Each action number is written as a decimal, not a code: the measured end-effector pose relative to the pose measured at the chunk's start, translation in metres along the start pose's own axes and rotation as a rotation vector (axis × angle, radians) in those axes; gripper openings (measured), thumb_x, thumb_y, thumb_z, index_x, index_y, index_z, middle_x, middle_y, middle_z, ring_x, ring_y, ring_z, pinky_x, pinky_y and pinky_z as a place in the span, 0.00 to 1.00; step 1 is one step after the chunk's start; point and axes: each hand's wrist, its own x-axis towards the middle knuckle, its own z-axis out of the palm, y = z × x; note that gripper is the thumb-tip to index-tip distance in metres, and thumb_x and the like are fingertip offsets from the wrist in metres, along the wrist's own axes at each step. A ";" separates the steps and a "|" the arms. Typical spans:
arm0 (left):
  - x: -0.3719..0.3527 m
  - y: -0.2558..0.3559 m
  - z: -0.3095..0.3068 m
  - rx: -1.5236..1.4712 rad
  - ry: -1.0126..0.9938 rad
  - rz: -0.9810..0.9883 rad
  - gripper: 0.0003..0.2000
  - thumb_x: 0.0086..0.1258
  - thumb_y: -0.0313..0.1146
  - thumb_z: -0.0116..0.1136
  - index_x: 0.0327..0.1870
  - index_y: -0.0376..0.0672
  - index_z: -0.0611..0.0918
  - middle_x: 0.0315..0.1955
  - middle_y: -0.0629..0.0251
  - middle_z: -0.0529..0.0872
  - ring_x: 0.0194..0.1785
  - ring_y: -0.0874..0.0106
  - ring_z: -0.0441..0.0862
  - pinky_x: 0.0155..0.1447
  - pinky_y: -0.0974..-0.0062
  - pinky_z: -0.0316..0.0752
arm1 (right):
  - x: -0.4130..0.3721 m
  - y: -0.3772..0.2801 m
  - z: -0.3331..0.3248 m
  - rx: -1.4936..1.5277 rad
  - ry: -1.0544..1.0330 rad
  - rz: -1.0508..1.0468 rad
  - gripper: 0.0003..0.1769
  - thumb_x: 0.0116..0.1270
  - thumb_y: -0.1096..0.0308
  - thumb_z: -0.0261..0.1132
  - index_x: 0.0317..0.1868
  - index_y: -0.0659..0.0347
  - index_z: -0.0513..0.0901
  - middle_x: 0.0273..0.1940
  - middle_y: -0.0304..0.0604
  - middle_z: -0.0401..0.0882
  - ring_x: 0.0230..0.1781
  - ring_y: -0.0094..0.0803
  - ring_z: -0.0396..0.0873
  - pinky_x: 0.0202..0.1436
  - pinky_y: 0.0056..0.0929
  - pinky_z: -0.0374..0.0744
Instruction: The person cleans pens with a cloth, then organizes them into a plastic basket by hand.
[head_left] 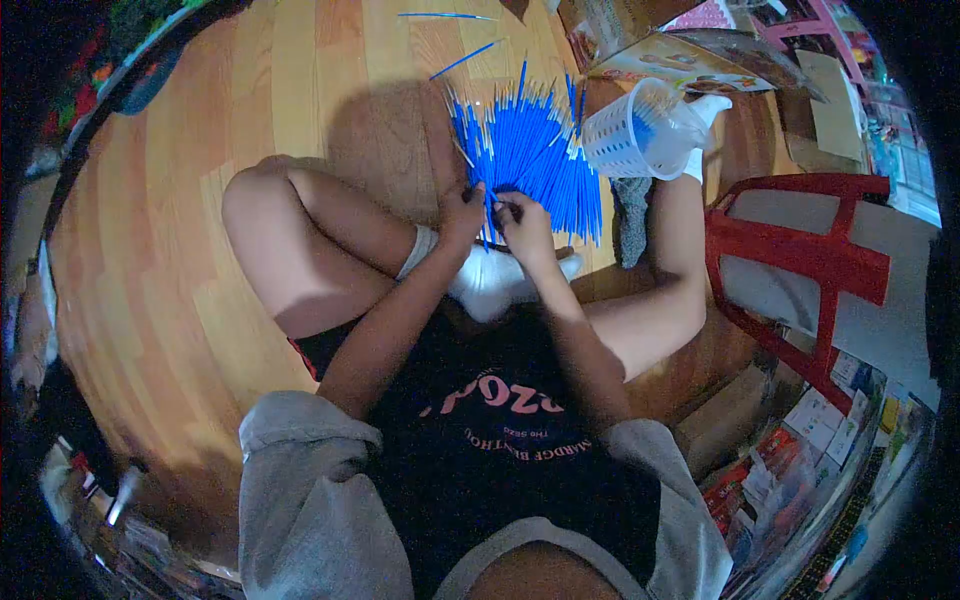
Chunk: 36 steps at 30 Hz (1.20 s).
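Observation:
A large heap of thin blue sticks with pale ends (535, 160) lies fanned out on the floor in front of my crossed legs. At its near left edge my left hand (462, 215) is closed, with a blue stick showing between its fingertips. Right beside it, my right hand (525, 222) has its fingers curled in a pinch at the same sticks. What exactly sits in its fingertips is too small to make out. Both hands are close together, just above my white sock (485, 285).
A white perforated plastic basket (615, 135) lies tipped at the heap's right, with blue sticks inside. Loose sticks (463, 60) lie farther off on the wood floor (190, 280). A cardboard box (690, 60) stands at the back right, a red frame (785, 240) at the right.

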 end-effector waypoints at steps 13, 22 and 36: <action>0.002 -0.005 0.000 -0.042 0.012 -0.055 0.11 0.59 0.33 0.53 0.32 0.32 0.74 0.23 0.61 0.78 0.26 0.71 0.75 0.33 0.72 0.69 | 0.033 -0.017 -0.023 0.480 0.226 0.017 0.06 0.62 0.73 0.51 0.37 0.68 0.66 0.29 0.49 0.78 0.29 0.29 0.76 0.33 0.24 0.74; -0.005 0.010 0.001 -0.108 0.050 -0.140 0.11 0.56 0.29 0.53 0.36 0.30 0.72 0.23 0.58 0.78 0.21 0.68 0.75 0.29 0.69 0.70 | 0.106 -0.042 -0.026 0.702 0.191 -0.134 0.07 0.57 0.79 0.55 0.36 0.63 0.67 0.29 0.46 0.76 0.30 0.27 0.76 0.33 0.20 0.72; 0.008 -0.041 0.018 0.050 0.175 0.158 0.14 0.46 0.23 0.57 0.35 0.35 0.70 0.32 0.55 0.72 0.37 0.63 0.72 0.43 0.69 0.66 | 0.138 -0.021 0.004 0.539 0.179 -0.112 0.05 0.59 0.76 0.55 0.36 0.64 0.72 0.31 0.41 0.76 0.32 0.24 0.73 0.36 0.20 0.71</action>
